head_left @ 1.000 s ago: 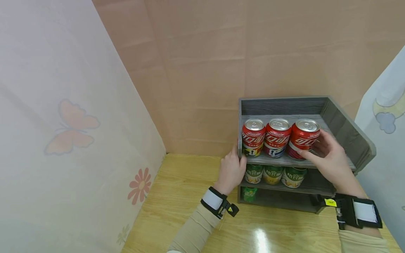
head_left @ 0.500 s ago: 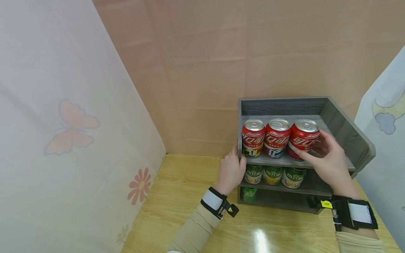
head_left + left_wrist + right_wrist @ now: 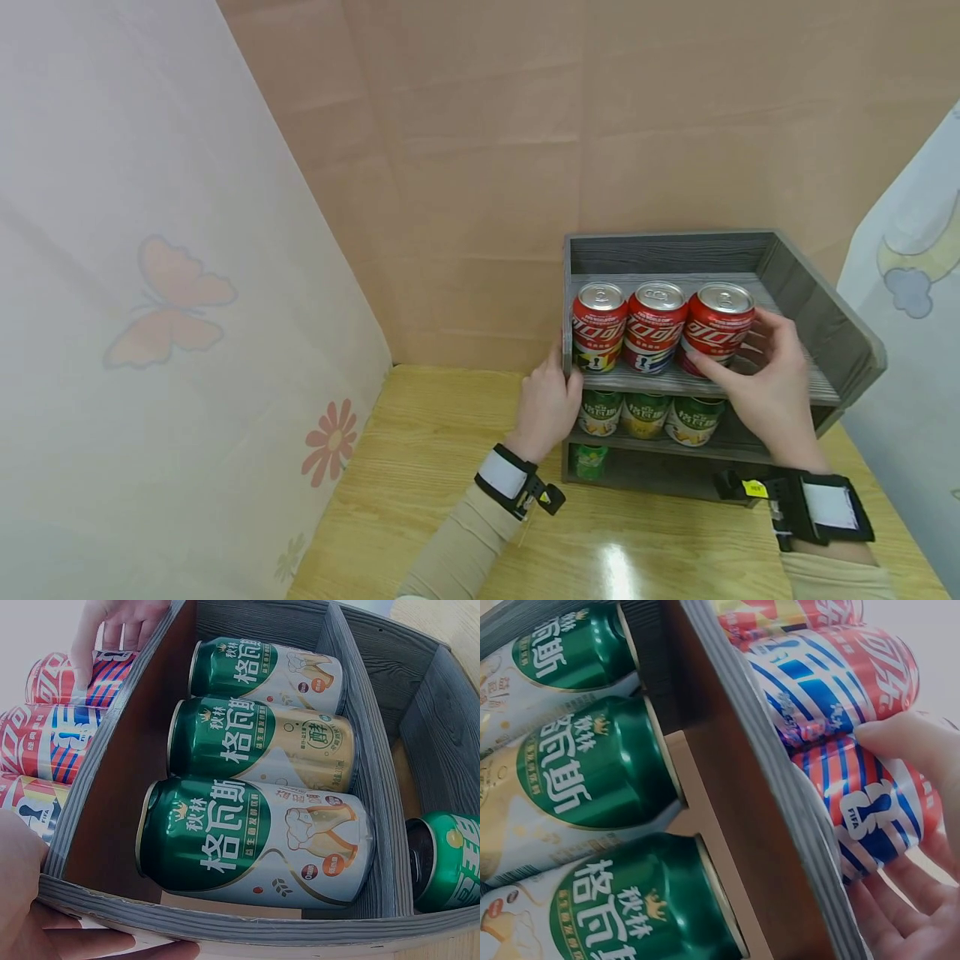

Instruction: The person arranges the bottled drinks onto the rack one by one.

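Note:
My right hand (image 3: 772,396) holds the rightmost red cola can (image 3: 718,321) on the top tier of a grey wooden shelf (image 3: 828,329). Its thumb lies across the can's front, and the fingers wrap the right side, as the right wrist view shows too. Beside it stand a middle cola can (image 3: 656,325) and a left cola can (image 3: 599,325), all upright in a tight row. My left hand (image 3: 546,408) grips the shelf's left side panel, thumb near the front edge. In the left wrist view its fingers (image 3: 90,943) lie along the panel's outside.
Under the cola, three green-topped cans (image 3: 259,844) line the middle tier. A bright green can (image 3: 454,859) stands at the left of the bottom tier. The shelf rests on a yellow wooden table (image 3: 442,467), with a brown backdrop (image 3: 465,167) behind and patterned sheets (image 3: 187,417) at the sides.
My right wrist and forearm have swung left, and the thumb has slid left across the can's front. The cans and my left hand stay nearly where they were.

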`<state>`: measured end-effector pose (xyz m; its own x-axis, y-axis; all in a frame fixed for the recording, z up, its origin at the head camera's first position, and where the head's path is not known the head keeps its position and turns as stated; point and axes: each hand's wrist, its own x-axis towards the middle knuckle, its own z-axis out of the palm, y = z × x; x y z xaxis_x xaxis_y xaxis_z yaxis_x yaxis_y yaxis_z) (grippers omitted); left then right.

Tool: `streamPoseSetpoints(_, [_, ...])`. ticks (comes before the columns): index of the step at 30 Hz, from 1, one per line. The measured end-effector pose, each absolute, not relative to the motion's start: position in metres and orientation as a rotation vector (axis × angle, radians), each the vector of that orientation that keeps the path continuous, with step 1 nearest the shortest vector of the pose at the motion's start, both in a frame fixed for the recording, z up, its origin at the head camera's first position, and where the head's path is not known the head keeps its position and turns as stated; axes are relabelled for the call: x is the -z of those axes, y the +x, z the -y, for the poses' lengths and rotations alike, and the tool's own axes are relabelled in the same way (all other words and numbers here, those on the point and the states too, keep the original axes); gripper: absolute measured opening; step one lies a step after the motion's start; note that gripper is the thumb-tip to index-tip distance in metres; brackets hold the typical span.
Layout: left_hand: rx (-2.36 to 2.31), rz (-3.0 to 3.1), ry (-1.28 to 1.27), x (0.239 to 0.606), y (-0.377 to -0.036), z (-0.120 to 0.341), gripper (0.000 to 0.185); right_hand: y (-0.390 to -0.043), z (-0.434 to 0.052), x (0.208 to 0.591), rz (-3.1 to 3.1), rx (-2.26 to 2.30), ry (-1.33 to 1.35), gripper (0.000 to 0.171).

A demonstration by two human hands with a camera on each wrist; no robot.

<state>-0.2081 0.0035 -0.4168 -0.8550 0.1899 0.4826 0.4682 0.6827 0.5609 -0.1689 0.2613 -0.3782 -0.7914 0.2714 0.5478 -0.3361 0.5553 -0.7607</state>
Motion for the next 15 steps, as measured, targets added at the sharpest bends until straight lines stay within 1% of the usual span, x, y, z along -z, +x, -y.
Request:
streamPoseSetpoints(8, [1.000,2.510,-0.509,0.4159,-0.2080,-0.0036,0.057,-0.1678,-0.2549,0.3789,2.153,-1.237,-0.036,0.086])
streamPoseSetpoints(15, [0.985,2.507,-0.509,0.4160,-0.2079,-0.0036,0.058,-0.1673,-0.2536,0.3791,2.141,-1.242,-0.019,0.087])
